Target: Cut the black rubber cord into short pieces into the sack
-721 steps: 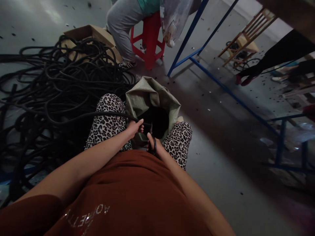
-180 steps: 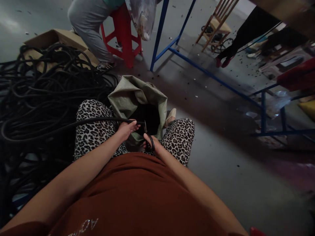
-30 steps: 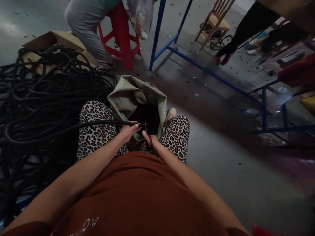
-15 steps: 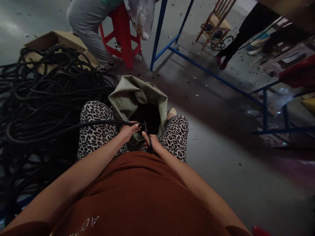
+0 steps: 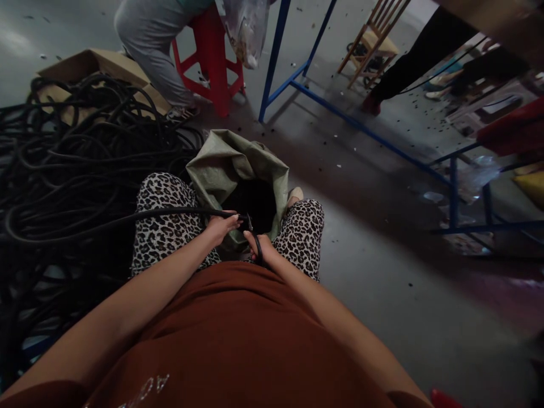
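"Black hose (image 5: 178, 210), where is it?"

"Comes from the tangled pile (image 5: 85, 153) on the left, crosses the wearer's left knee, ends above the mouth of an olive sack (image 5: 208, 167)."

"Left hand (image 5: 223, 224)?"

"Pinching the hose just short of its tip, thumb against fingers. Fingers fairly straight, part of the grip hidden."

"Right hand (image 5: 266, 247)?"

"Wrapped round the black handles of scissors (image 5: 257, 245). Blades point away from the body, right at the hose tip. Can't tell if they touch it, too small and dark."

"Hands relative to each other?"

"Apart but near, both at the sack's near side."

"Sack?"

"Open, between the knees in leopard-print trousers (image 5: 164, 238). Inside too dark to read."

"Surroundings?"

"Cardboard box (image 5: 114, 65) at the pile's far side, hose draped over it. Co-worker in grey trousers (image 5: 148, 39) sits on a red stool (image 5: 212, 62), clear plastic bag (image 5: 244, 34) hanging next to it. Blue metal frame (image 5: 274, 62) to the right of those, wooden chair (image 5: 374, 42) farther right. Small dark bits scattered on the grey floor (image 5: 361, 300)."
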Demonstrator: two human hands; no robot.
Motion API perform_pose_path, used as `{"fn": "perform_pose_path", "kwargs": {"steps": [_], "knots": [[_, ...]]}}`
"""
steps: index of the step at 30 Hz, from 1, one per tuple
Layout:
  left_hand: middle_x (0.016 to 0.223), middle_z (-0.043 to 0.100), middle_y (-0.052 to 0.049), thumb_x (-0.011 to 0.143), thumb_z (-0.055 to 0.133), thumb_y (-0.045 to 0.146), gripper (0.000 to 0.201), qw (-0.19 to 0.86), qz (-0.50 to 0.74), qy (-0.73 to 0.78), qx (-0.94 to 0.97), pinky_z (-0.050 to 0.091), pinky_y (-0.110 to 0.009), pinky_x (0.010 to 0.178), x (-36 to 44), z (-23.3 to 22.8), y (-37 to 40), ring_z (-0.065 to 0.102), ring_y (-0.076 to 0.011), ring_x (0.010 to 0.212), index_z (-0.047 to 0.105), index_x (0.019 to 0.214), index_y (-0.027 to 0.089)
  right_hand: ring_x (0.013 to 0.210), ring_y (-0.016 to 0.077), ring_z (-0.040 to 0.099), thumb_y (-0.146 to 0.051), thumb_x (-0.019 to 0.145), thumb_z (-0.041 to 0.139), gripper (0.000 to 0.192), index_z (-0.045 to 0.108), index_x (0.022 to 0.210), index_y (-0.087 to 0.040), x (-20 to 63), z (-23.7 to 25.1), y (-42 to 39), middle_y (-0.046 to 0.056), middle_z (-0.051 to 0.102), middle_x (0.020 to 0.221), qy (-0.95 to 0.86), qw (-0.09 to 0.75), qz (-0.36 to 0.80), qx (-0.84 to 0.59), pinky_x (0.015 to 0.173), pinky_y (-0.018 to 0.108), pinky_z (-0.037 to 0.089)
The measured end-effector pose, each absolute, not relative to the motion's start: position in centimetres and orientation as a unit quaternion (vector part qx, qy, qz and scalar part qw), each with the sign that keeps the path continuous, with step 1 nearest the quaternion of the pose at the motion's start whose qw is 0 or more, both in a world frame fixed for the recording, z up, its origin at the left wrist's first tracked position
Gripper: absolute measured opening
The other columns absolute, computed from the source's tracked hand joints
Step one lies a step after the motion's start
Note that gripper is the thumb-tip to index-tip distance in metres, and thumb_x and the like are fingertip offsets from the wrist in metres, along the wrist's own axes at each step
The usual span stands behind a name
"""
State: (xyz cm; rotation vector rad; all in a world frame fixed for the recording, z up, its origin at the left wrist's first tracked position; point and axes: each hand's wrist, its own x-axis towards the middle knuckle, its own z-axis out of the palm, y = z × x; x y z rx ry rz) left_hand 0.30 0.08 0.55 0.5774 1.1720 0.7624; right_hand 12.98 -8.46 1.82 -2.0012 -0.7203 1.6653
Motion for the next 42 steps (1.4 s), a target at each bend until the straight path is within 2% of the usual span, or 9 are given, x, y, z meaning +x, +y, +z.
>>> {"fn": "perform_pose_path", "kwargs": {"steps": [5, 10, 16, 20, 25, 35, 42], "knots": [[0.073, 0.066, -0.007, 0.065, 0.075, 0.012, 0.029, 0.72, 0.341, 0.546, 0.259, 0.054, -0.033, 0.07, 0.3, 0.6, 0.1, 0.068, -0.0178, 0.067, 0.058, 0.089, 0.011, 0.027, 0.0085, 0.043, -0.05, 0.086, 0.056, 0.045, 0.049, 0.059, -0.015, 13.0, 2.6, -8.4, -0.001, 0.045, 0.04, -0.231, 0.22, 0.606, -0.729, 0.026, 0.018, 0.031], [0.074, 0.066, -0.007, 0.066, 0.075, 0.014, 0.028, 0.723, 0.337, 0.544, 0.261, 0.054, -0.031, 0.067, 0.1, 0.8, 0.4, 0.068, -0.018, 0.067, 0.059, 0.089, 0.012, 0.028, 0.0075, 0.042, -0.056, 0.085, 0.055, 0.046, 0.05, 0.064, -0.015, 13.3, 2.7, -8.6, -0.002, 0.045, 0.042, -0.182, 0.254, 0.616, -0.723, 0.027, 0.017, 0.031], [0.075, 0.066, -0.005, 0.065, 0.075, 0.015, 0.026, 0.709, 0.354, 0.546, 0.272, 0.048, -0.022, 0.055, 0.0, 1.3, 0.9, 0.065, -0.0138, 0.062, 0.062, 0.087, 0.012, 0.033, 0.011, 0.05, -0.064, 0.086, 0.046, 0.052, 0.051, 0.07, -0.014, 13.1, 4.1, -9.0, 0.0, 0.051, 0.046, -0.136, 0.241, 0.67, -0.689, 0.032, 0.02, 0.039], [0.073, 0.065, -0.004, 0.066, 0.073, 0.012, 0.024, 0.712, 0.374, 0.535, 0.258, 0.049, -0.023, 0.059, 0.3, 1.5, 1.1, 0.064, -0.0132, 0.064, 0.062, 0.087, 0.012, 0.034, 0.0121, 0.052, -0.064, 0.086, 0.046, 0.052, 0.053, 0.073, -0.014, 12.7, 4.7, -9.0, 0.002, 0.054, 0.048, -0.141, 0.212, 0.678, -0.69, 0.035, 0.021, 0.041], [0.074, 0.065, -0.006, 0.065, 0.075, 0.011, 0.027, 0.724, 0.37, 0.523, 0.256, 0.05, -0.027, 0.065, 0.4, 1.7, 0.9, 0.064, -0.0144, 0.067, 0.062, 0.088, 0.011, 0.036, 0.012, 0.053, -0.059, 0.09, 0.043, 0.049, 0.052, 0.075, -0.013, 12.5, 4.6, -8.8, 0.002, 0.054, 0.05, -0.122, 0.229, 0.695, -0.67, 0.037, 0.022, 0.043], [0.072, 0.065, -0.006, 0.065, 0.074, 0.012, 0.027, 0.726, 0.361, 0.524, 0.261, 0.049, -0.024, 0.061, 0.9, 1.4, 0.5, 0.064, -0.0135, 0.065, 0.062, 0.089, 0.01, 0.037, 0.0117, 0.054, -0.058, 0.089, 0.046, 0.048, 0.054, 0.078, -0.011, 12.3, 3.7, -8.5, 0.001, 0.055, 0.052, -0.152, 0.248, 0.681, -0.672, 0.037, 0.02, 0.043], [0.075, 0.067, -0.006, 0.064, 0.075, 0.014, 0.03, 0.726, 0.351, 0.523, 0.276, 0.05, -0.026, 0.063, 1.0, 1.4, 0.2, 0.064, -0.0147, 0.068, 0.063, 0.091, 0.011, 0.037, 0.0117, 0.054, -0.057, 0.09, 0.046, 0.047, 0.054, 0.079, -0.011, 12.3, 3.2, -8.3, 0.001, 0.055, 0.051, -0.158, 0.26, 0.664, -0.683, 0.038, 0.02, 0.044]]}}
